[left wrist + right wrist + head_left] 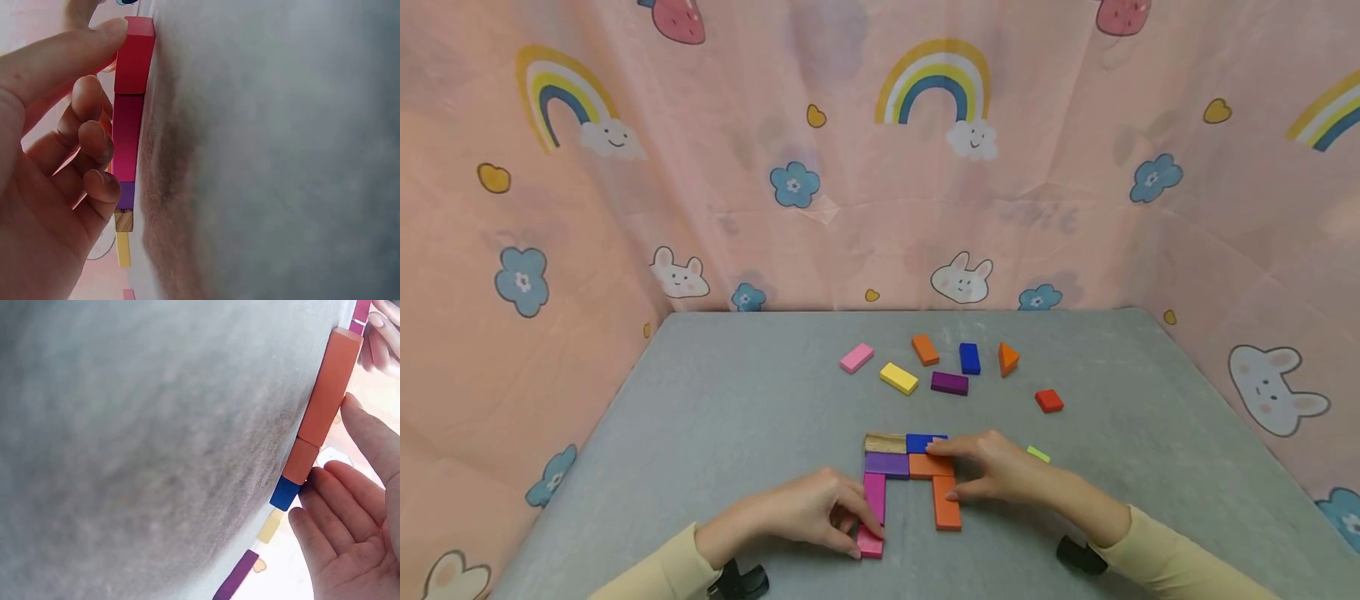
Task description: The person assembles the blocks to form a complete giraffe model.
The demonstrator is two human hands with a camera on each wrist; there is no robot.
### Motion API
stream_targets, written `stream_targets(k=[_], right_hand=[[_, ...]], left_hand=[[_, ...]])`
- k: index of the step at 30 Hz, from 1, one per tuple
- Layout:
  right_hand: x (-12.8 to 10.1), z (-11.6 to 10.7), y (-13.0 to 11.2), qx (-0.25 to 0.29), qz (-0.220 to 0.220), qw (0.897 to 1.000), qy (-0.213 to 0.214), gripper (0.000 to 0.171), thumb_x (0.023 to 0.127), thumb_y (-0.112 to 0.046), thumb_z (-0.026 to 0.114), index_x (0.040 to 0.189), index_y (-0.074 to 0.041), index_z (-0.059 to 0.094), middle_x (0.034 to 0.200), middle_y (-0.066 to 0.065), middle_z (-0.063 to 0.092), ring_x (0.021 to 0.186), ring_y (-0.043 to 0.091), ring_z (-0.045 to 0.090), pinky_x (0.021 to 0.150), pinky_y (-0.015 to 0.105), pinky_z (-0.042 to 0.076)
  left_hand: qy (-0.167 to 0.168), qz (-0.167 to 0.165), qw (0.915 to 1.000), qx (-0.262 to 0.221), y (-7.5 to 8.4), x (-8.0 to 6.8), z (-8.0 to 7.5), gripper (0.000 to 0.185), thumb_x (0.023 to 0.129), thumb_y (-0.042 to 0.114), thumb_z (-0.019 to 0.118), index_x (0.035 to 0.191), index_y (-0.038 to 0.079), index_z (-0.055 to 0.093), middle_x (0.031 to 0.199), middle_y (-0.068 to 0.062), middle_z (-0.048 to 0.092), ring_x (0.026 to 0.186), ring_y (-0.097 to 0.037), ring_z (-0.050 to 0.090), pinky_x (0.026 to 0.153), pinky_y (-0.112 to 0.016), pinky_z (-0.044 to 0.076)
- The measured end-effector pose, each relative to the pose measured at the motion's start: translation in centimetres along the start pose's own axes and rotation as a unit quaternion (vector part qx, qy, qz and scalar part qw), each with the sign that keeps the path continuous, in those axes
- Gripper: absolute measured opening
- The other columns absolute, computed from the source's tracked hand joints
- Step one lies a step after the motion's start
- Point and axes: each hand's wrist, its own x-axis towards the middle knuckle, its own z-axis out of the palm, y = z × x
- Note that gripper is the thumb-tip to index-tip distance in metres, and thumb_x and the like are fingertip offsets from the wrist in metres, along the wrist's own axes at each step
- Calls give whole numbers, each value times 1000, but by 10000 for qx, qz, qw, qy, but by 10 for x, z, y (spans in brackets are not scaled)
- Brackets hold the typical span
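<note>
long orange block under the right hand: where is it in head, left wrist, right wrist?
Head: long orange block, low centre, upright, at the right hand.
Left wrist: not identifiable; the left hand hides most of what lies beyond the pink blocks.
Right wrist: upper right edge, running diagonally, thumb beside it.
Shared landmark: the grey table, also and.

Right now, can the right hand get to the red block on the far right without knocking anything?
Probably yes. The right hand rests on the built shape, and bare table lies between it and the red block; only the small green piece sits near that path.
</note>
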Motion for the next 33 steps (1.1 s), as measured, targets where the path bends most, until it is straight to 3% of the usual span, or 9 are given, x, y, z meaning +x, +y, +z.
stream_targets(k=[12, 23, 28, 33], right_hand=[[-1, 0, -1, 22, 35, 10000, -31, 59, 83, -40, 70, 133, -14, 56, 131, 2, 60, 119, 19, 58, 95, 39, 50], [0, -1, -1, -90, -15, 10000, 34, 57, 83, -36, 72, 132, -12, 57, 130, 3, 61, 118, 20, 59, 94, 38, 50], [0, 0, 1, -118, -38, 9999, 49, 57, 83, -36, 72, 132, -12, 57, 130, 4, 61, 118, 20, 59, 94, 39, 51], [1, 0, 2, -131, -101, 9998, 84, 57, 83, -37, 72, 132, -12, 57, 129, 4, 61, 118, 20, 59, 94, 39, 51]], left_hand=[[-329, -124, 9993, -146, 3, 0, 0, 31, 86, 29, 70, 116, 24, 68, 77, 7, 57, 63, 8, 45, 53, -12, 42], [-224, -107, 9997, 45, 2, 2, 0, 31, 84, 26, 72, 114, 21, 68, 75, 8, 56, 62, 9, 44, 53, -11, 41], [-184, -189, 9987, -447, 1, 1, -4, 36, 83, 23, 74, 118, 20, 66, 74, 4, 55, 62, 7, 45, 52, -13, 42], [132, -175, 9970, -736, -4, 1, -9, 39, 81, 16, 76, 119, 17, 65, 73, 0, 55, 62, 5, 46, 53, -14, 43]])
